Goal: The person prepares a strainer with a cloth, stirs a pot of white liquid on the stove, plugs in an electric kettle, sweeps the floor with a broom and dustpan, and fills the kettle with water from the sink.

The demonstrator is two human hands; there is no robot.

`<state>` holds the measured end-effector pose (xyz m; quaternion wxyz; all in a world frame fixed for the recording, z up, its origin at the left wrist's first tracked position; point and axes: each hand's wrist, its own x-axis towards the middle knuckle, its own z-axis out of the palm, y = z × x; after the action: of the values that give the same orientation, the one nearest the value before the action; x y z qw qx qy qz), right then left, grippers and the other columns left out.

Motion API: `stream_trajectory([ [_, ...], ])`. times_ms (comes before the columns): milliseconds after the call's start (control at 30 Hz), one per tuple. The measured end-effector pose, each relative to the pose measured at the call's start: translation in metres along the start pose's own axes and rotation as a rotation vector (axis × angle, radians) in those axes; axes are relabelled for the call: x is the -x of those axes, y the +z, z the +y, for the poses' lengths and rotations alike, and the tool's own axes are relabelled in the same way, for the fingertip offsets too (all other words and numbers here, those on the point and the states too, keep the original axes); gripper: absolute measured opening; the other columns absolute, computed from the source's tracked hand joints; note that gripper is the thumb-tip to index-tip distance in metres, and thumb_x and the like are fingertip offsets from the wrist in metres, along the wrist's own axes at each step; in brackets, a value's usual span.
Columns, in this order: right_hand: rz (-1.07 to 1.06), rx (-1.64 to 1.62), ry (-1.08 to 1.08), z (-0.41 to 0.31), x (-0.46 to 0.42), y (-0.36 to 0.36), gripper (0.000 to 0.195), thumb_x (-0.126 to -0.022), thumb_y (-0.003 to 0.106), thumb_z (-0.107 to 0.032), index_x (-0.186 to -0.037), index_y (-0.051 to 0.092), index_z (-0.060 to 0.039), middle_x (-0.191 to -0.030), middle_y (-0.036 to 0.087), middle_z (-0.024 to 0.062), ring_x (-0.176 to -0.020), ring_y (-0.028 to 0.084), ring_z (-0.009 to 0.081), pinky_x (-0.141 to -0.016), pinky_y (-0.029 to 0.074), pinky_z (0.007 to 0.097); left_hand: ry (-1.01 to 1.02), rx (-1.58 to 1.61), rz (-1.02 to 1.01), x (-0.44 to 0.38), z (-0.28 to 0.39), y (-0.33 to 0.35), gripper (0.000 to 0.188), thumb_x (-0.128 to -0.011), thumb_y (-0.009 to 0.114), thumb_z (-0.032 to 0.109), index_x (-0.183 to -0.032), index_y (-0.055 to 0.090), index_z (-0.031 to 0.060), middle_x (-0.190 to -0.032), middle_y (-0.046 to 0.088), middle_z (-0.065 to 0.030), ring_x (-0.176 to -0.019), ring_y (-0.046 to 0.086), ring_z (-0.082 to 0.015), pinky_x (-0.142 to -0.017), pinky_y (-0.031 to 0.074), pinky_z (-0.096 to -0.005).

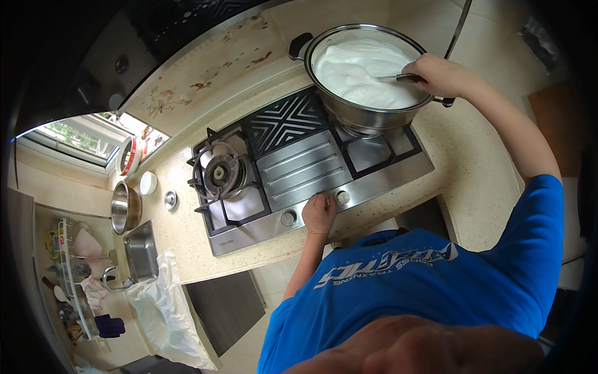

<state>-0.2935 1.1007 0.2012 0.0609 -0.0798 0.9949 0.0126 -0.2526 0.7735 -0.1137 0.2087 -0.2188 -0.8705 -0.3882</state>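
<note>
At the upper right, a large stainless steel pot [369, 112] with dark side handles stands on the right burner of the gas stove [383, 180]. White frothy liquid [359, 65] fills much of it. My right hand [437, 75] grips the dark handle of a metal utensil [390, 78] over the pot; its far end is hidden in the white liquid. My left hand [320, 212], fingers curled, rests at the stove's front edge beside a round control knob [343, 197]. A second knob [288, 218] is left of that hand. Whether the left hand holds anything cannot be told.
Left of the pot are a black grate [285, 119] and the bare left burner [219, 174]. A steel bowl [126, 208], a white cup [148, 183] and a pot-lid knob-like metal piece [171, 199] stand near the sink [141, 252]. A white plastic bag [168, 313] hangs at the counter's edge.
</note>
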Motion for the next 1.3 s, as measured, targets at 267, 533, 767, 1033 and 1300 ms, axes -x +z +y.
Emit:
stream_trajectory([
  [267, -0.191, -0.466, 0.083, 0.015, 0.026, -0.007, 0.024, -0.080, 0.052, -0.004, -0.101, 0.063, -0.0036, -0.065, 0.059, 0.0046, -0.049, 0.052, 0.0083, -0.042, 0.043, 0.0250, 0.019, -0.004, 0.016, -0.001, 0.002, 0.002, 0.012, -0.073, 0.067, 0.013, -0.068, 0.056, 0.0112, -0.054, 0.050, -0.0044, -0.047, 0.050, -0.0221, -0.043, 0.039, -0.0340],
  [533, -0.351, -1.299, 0.479, 0.055, 0.049, -0.008, 0.021, -0.089, 0.050, -0.015, -0.096, 0.061, 0.0013, -0.061, 0.054, 0.0034, -0.037, 0.035, -0.0019, -0.028, 0.024, 0.0128, 0.029, 0.014, -0.003, -0.002, 0.005, -0.002, 0.012, -0.075, 0.066, 0.014, -0.068, 0.056, 0.0102, -0.054, 0.049, -0.0064, -0.048, 0.049, -0.0250, -0.044, 0.037, -0.0364],
  [767, -0.130, -1.537, 0.378, 0.071, 0.089, 0.001, 0.026, -0.092, 0.046, -0.013, -0.108, 0.055, 0.0049, -0.063, 0.052, 0.0033, -0.037, 0.031, -0.0033, -0.026, 0.023, 0.0113, 0.025, 0.004, -0.012, 0.000, 0.002, 0.000, 0.015, -0.075, 0.066, 0.014, -0.066, 0.055, 0.0101, -0.055, 0.049, -0.0072, -0.048, 0.049, -0.0263, -0.044, 0.037, -0.0374],
  [1033, 0.114, -1.429, 0.266, 0.072, 0.113, 0.011, 0.030, -0.090, 0.050, -0.012, -0.115, 0.056, 0.0030, -0.064, 0.054, 0.0006, -0.038, 0.033, -0.0023, -0.029, 0.024, 0.0117, 0.075, -0.029, -0.020, -0.002, 0.003, -0.001, 0.012, -0.074, 0.066, 0.013, -0.068, 0.056, 0.0099, -0.054, 0.048, -0.0056, -0.047, 0.048, -0.0240, -0.043, 0.037, -0.0355],
  [1300, 0.393, -0.867, 0.225, 0.043, 0.117, 0.007, 0.029, -0.087, 0.051, -0.003, -0.115, 0.058, -0.0042, -0.083, 0.061, 0.0023, -0.068, 0.055, 0.0047, -0.052, 0.045, 0.0196, 0.066, -0.046, -0.033, -0.001, 0.003, -0.002, 0.013, -0.075, 0.066, 0.014, -0.068, 0.055, 0.0095, -0.054, 0.048, -0.0061, -0.048, 0.049, -0.0246, -0.043, 0.037, -0.0363],
])
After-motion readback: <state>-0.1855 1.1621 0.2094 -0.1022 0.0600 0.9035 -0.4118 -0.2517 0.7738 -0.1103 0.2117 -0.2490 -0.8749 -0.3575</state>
